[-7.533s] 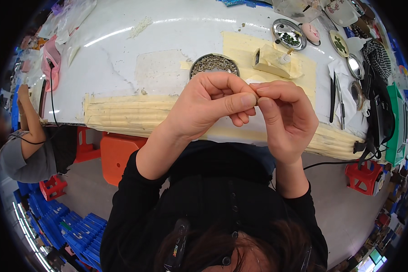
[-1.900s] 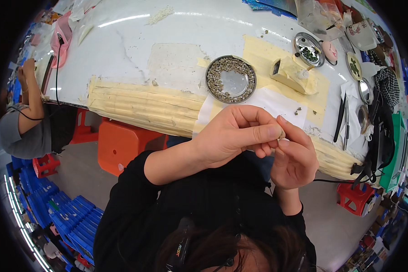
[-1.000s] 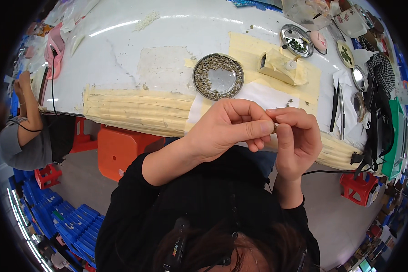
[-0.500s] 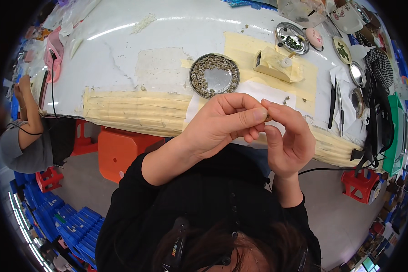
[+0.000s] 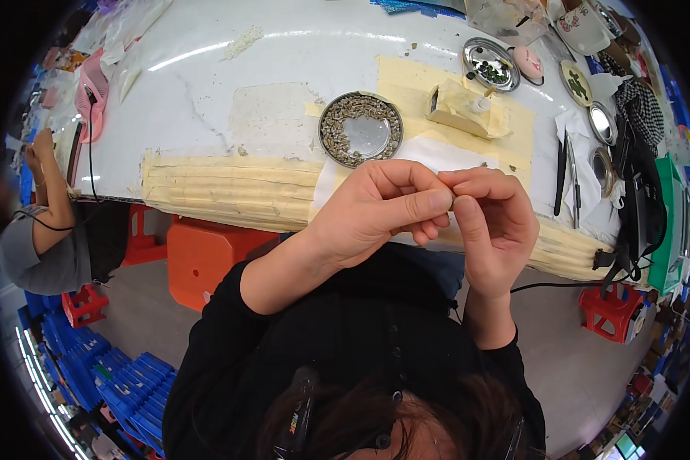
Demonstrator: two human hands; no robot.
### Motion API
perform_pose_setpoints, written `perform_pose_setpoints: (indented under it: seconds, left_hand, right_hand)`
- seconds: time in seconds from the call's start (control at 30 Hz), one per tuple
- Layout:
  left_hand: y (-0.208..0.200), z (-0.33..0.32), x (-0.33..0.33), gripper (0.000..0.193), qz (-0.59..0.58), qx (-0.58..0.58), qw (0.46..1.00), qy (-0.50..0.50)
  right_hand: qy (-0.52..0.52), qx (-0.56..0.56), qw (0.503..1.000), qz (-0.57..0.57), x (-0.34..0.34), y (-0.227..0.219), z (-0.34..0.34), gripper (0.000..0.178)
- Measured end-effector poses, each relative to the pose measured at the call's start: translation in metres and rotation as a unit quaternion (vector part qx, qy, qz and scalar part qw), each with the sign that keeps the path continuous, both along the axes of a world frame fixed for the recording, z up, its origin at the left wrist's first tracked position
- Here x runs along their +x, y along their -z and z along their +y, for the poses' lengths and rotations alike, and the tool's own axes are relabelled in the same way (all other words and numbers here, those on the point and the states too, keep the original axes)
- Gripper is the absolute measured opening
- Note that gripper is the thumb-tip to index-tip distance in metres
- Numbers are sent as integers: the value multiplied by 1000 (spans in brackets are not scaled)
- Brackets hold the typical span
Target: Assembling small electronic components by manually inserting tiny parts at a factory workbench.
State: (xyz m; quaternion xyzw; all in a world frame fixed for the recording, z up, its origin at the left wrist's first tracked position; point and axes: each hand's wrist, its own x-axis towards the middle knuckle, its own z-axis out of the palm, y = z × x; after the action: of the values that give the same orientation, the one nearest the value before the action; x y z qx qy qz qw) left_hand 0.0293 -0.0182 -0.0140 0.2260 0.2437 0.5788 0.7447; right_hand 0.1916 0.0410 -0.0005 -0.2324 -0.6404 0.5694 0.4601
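Observation:
My left hand (image 5: 379, 205) is closed in a pinch, its thumb pressed toward the index finger. Against its fingertips my right hand (image 5: 494, 226) pinches as well, thumb and index finger meeting. Whatever is between the fingertips is too small and too covered to name. Both hands are raised in front of the table's near edge. Just beyond them stands a round metal dish (image 5: 360, 162), with many small grey-brown pieces (image 5: 337, 123) heaped around its inside. White paper (image 5: 429, 153) lies partly under the hands.
Right of the dish sit a tape-covered block (image 5: 460, 115) and an oval metal tray (image 5: 468, 57) with dark green bits. Tweezers (image 5: 575, 184) lie on white tissue farther right. A person (image 5: 46, 238) works at the far left, near an orange stool (image 5: 199, 261).
My right thumb has risen to meet its index finger, near my left fingertips. The left hand has stayed almost still.

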Motion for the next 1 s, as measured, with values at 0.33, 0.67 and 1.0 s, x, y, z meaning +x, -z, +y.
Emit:
perform_pose_setpoints:
  seconds: [0.33,0.67,1.0]
  left_hand:
    - [0,1,1,15,-25,-4,1000,-9]
    - [-1,1,1,15,-27,-14,999,-13]
    - [-1,0,-1,15,5,3,1000,9]
  right_hand:
    - [91,235,967,-36,-7,10,0,15]
    - [78,249,964,-39,-7,9,1,14]
    - [21,52,998,0,-1,7,-1,20]
